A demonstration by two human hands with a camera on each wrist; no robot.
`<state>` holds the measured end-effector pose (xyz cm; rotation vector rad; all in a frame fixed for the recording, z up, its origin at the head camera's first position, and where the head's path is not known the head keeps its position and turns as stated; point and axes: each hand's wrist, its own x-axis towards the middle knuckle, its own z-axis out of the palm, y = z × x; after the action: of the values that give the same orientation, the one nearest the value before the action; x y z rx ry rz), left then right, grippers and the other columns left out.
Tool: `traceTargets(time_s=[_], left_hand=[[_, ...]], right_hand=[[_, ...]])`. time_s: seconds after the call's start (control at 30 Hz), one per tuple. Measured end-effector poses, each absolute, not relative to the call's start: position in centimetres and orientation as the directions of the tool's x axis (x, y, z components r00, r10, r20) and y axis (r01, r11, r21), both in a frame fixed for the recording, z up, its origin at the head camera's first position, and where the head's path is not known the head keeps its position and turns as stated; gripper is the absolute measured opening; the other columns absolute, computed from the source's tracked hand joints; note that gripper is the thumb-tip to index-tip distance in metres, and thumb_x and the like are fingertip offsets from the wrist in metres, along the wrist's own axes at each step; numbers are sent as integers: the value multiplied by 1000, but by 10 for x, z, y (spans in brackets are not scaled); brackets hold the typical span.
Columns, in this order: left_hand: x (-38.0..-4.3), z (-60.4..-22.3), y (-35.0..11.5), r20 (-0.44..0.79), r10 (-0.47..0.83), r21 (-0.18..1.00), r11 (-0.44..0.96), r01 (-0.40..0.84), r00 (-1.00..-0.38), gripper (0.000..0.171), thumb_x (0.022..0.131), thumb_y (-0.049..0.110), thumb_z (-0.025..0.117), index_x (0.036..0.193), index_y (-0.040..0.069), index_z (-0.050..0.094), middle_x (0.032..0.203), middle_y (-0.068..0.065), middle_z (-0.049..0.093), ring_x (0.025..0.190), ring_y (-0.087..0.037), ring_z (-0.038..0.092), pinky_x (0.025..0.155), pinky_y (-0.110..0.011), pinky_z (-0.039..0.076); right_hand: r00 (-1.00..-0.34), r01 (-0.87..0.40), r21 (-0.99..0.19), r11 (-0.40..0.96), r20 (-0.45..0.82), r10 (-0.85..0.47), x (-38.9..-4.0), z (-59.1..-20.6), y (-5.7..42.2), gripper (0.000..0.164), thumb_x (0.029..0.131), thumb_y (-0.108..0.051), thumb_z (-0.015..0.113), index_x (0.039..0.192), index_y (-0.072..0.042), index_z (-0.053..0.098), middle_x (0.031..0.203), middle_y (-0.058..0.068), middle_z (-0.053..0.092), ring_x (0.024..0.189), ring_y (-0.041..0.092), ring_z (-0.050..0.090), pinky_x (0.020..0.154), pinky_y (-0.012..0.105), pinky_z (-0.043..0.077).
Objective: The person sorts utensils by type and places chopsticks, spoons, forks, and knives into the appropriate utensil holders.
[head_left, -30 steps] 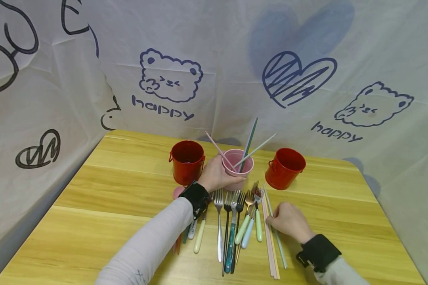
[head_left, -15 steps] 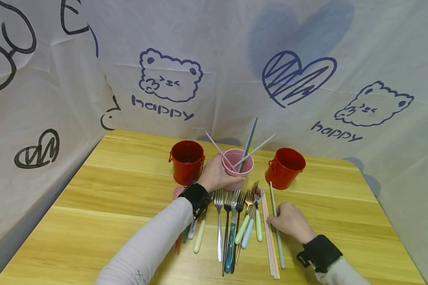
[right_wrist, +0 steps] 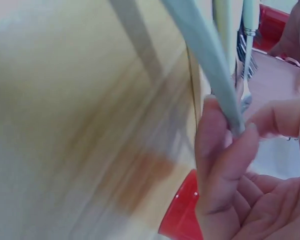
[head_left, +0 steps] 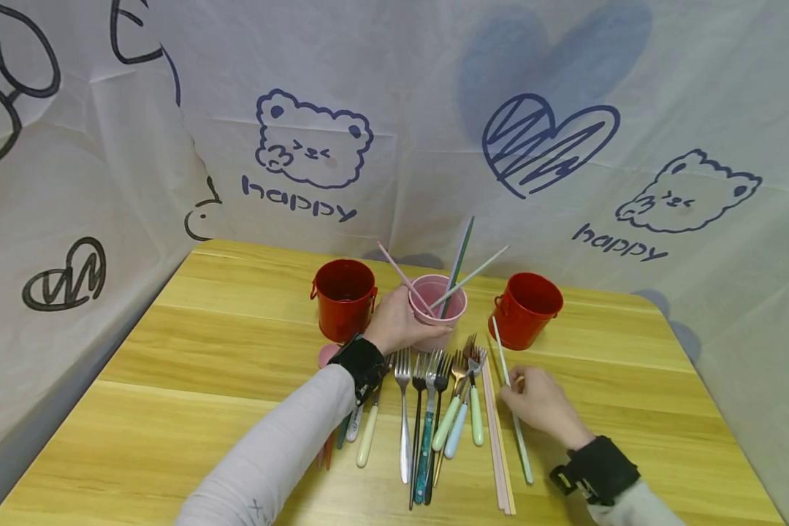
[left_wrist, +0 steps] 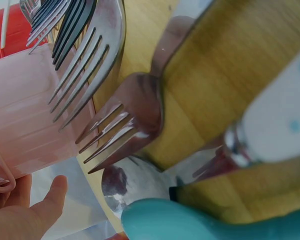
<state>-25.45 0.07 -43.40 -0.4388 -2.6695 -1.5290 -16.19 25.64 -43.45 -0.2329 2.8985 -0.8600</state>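
Note:
My left hand [head_left: 397, 323] grips the side of a pink bucket [head_left: 437, 341] standing at the middle back of the table. Several chopsticks [head_left: 471, 271] lean out of it, in pink, green, lilac and pale green. In the left wrist view the bucket's wall [left_wrist: 32, 115] is beside the fork tines. My right hand [head_left: 544, 405] pinches a pale green chopstick [head_left: 523, 449] between thumb and fingers, its far end near the right red bucket. The right wrist view shows that chopstick [right_wrist: 210, 55] in the fingertips. Pink and yellow chopsticks [head_left: 498, 460] lie just left of this hand.
Red buckets stand on either side, one at left [head_left: 343, 314] and one at right [head_left: 522, 321]. Several forks [head_left: 404, 431] and other cutlery with coloured handles lie in front of the pink bucket. A pink round-headed utensil [head_left: 327, 356] is partly hidden by my left wrist.
The right hand has shifted slightly right, and the pale green chopstick has swung and moved apart from the pink and yellow ones. The left hand stays on the pink bucket.

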Motion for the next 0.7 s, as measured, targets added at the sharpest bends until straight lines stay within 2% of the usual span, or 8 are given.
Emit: traceTargets(time_s=[0.13,0.27,0.4,0.53,0.7], left_hand=[[-254,-433,1,164,222,841,478,254,-961,87,64,44,84,134,11,44,123,-6,60,110,-20,55,92,-35,49],[-254,-433,1,162,219,837,485,252,-962,87,64,44,84,133,12,44,123,-5,60,110,-20,55,92,-35,49],[-254,-433,1,160,217,834,492,249,-963,87,64,44,84,133,12,44,123,-4,60,110,-19,55,92,-35,49],[-253,-433,1,156,216,834,494,245,-964,87,64,45,84,134,13,44,123,-4,60,110,-19,55,92,-35,49],[-253,-433,1,159,221,837,487,250,-962,87,63,44,84,134,12,44,123,-5,60,112,-21,55,93,-35,48]], right_hand=[[-981,-167,-579,798,15,-195,-162,-432,256,4,85,-8,59,83,-4,58,54,-2,42,46,9,37,42,23,27],[-984,-174,-594,785,68,-166,-163,-430,256,8,87,-10,58,91,-2,59,60,1,52,49,11,44,43,24,35],[-979,-203,-601,773,145,-144,-166,-427,255,9,88,-8,57,94,-2,58,63,2,55,50,11,46,44,25,38],[-951,-287,-618,732,274,-142,-173,-419,254,5,88,-3,56,92,-1,58,62,3,56,50,12,48,44,25,39],[-914,-352,-638,685,393,-104,-182,-403,247,7,92,-9,57,92,-2,58,66,5,59,55,14,54,49,25,45]])
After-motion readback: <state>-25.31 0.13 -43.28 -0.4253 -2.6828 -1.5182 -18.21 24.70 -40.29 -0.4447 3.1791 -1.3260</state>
